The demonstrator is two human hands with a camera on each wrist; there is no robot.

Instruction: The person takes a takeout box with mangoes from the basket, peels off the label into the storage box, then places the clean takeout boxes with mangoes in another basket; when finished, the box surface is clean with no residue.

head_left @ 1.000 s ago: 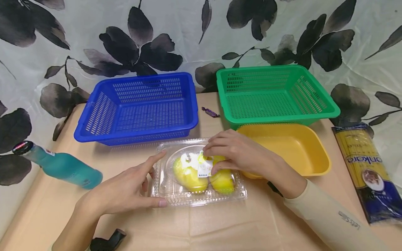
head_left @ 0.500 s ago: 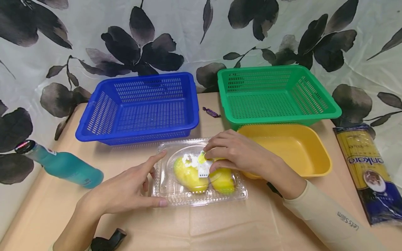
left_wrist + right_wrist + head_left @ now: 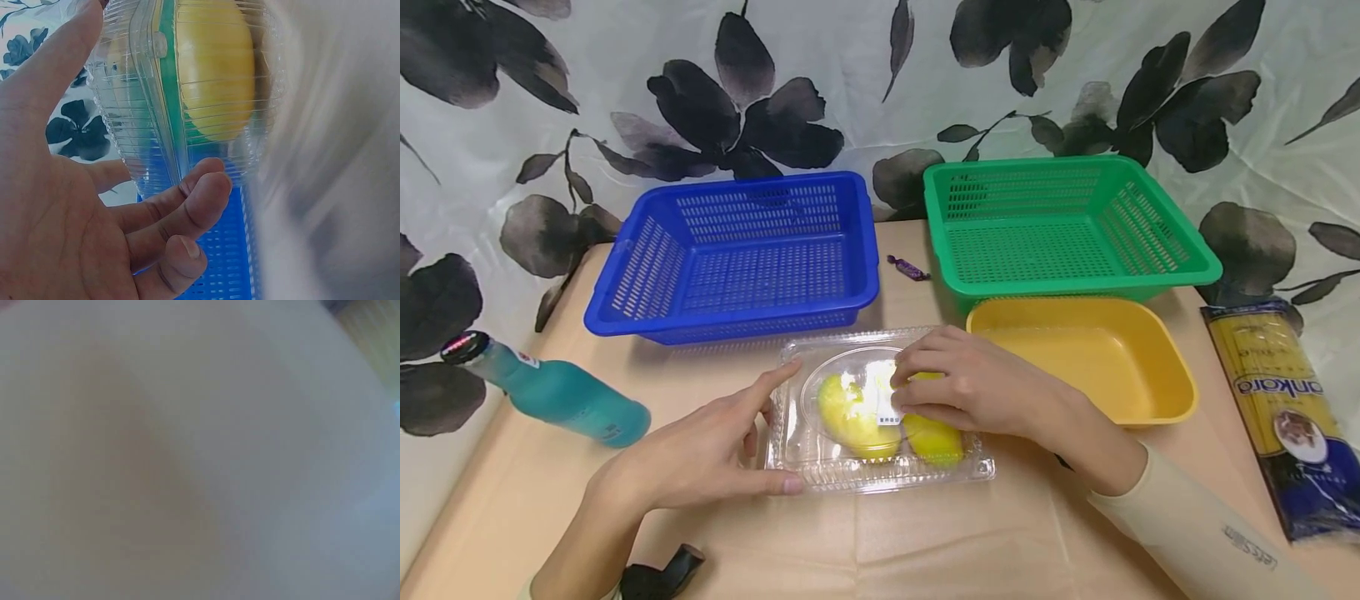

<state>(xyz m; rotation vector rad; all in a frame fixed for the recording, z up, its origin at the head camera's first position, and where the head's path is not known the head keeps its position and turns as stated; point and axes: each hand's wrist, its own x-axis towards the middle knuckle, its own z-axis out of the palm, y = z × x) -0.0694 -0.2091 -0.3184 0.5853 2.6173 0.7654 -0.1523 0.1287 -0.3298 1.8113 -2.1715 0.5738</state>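
A clear plastic clamshell box (image 3: 792, 446) with several yellow fruits (image 3: 859, 427) inside lies on the table, its lid down. My left hand (image 3: 703, 454) holds the box's left end, thumb along the near edge and index finger toward the far edge. In the left wrist view, the other fingers curl beside the box's ribbed wall (image 3: 265, 119). On top of the lid is a white-and-yellow sticker label (image 3: 887, 412). My right hand (image 3: 962, 375) pinches at the label's right edge, fingertips and thumb close together, covering part of it. The right wrist view is only a pale blur.
A blue basket (image 3: 760, 321) stands behind the box, a green basket (image 3: 1075, 289) behind right. A yellow tub (image 3: 1090, 358) sits right of the box. A wrapped candy (image 3: 908, 268) lies between the baskets. A turquoise bottle (image 3: 576, 400) lies left, a pasta pack (image 3: 1277, 408) far right.
My right thumb has drawn in toward the fingers at the label's edge, and the right forearm has shifted slightly. The left hand keeps its hold on the box. The view has drifted slightly.
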